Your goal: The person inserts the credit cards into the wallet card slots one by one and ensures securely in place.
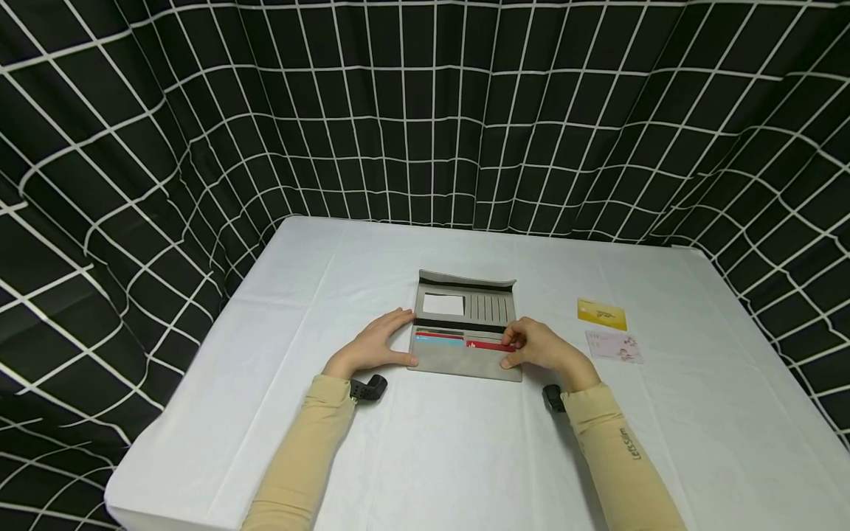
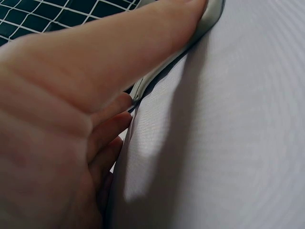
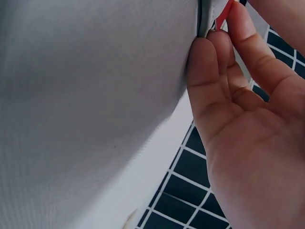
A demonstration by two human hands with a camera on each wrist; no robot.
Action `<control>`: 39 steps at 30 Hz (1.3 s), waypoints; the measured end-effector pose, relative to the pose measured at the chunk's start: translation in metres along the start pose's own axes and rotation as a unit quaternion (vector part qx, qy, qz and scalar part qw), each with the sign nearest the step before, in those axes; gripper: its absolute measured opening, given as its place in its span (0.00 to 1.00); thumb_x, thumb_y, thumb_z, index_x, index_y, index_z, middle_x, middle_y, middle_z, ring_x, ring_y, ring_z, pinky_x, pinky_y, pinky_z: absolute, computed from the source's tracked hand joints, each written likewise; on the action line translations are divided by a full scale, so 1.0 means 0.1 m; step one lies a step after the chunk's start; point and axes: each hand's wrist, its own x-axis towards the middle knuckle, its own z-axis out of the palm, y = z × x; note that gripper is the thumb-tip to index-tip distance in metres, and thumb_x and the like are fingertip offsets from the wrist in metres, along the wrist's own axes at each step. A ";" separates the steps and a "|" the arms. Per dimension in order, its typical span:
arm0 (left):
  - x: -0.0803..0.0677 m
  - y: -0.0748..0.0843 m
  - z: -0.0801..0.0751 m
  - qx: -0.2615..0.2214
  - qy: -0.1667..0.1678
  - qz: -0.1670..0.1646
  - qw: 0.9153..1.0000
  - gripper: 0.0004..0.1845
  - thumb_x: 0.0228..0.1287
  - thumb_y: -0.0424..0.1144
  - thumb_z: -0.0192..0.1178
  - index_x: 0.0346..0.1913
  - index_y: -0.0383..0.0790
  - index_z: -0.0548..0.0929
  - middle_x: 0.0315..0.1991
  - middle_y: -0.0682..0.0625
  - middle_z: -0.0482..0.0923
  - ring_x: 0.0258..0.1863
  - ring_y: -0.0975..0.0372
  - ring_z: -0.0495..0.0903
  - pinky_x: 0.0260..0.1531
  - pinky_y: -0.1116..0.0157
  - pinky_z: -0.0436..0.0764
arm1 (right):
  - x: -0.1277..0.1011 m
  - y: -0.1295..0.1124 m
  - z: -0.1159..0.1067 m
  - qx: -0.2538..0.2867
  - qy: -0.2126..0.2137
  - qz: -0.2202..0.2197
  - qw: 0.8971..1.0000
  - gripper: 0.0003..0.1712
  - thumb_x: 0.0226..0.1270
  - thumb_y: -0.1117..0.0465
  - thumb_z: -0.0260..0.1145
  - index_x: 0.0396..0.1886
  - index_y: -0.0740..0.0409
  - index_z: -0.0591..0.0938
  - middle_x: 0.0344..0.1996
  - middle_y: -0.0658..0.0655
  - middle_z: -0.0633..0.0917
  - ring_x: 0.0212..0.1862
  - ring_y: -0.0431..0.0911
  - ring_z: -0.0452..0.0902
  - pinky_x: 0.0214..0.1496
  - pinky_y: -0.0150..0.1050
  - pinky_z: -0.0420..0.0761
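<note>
A grey wallet (image 1: 465,358) lies unfolded on the white table (image 1: 425,450), with card slots and a clear window showing. My left hand (image 1: 378,343) rests flat on its left edge, fingers straight and the thumb along the near rim; the left wrist view shows that thumb on the wallet edge (image 2: 209,19). My right hand (image 1: 538,346) pinches a red card (image 1: 490,345) that sits partly in a slot on the right side; in the right wrist view the red card (image 3: 224,16) shows between fingertips and thumb. Other cards, red and blue (image 1: 440,340), sit in the left slots.
A yellow card (image 1: 601,314) and a pale pink card (image 1: 614,346) lie on the table to the right of the wallet. A black curtain with a white grid (image 1: 425,110) hangs behind and at both sides of the table.
</note>
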 end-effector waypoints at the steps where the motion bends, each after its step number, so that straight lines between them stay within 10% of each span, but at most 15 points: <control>1: 0.00 0.00 0.00 0.001 0.001 0.002 1.000 0.50 0.46 0.61 0.67 0.71 0.45 0.59 0.71 0.48 0.51 0.69 0.55 0.47 0.64 0.49 0.49 | 0.00 0.00 0.00 -0.001 0.001 -0.003 1.000 0.19 0.42 0.64 0.78 0.32 0.63 0.78 0.32 0.56 0.74 0.35 0.49 0.68 0.38 0.39 0.71; 24: 0.00 -0.04 -0.01 -0.005 -0.005 -0.012 1.000 0.50 0.45 0.62 0.67 0.71 0.49 0.58 0.71 0.50 0.50 0.69 0.56 0.46 0.64 0.50 0.49 | -0.22 0.06 -0.19 0.059 -0.024 -0.003 0.998 0.21 0.58 0.61 0.68 0.49 0.67 0.78 0.42 0.60 0.82 0.45 0.51 0.76 0.46 0.43 0.75; 39: 0.01 0.00 -0.01 -0.010 -0.008 -0.003 1.000 0.51 0.46 0.61 0.67 0.71 0.46 0.58 0.71 0.49 0.50 0.70 0.55 0.46 0.64 0.49 0.49 | -0.60 0.36 -0.56 0.080 0.076 0.031 0.993 0.27 0.61 0.57 0.67 0.56 0.66 0.75 0.54 0.62 0.77 0.54 0.55 0.71 0.49 0.27 0.71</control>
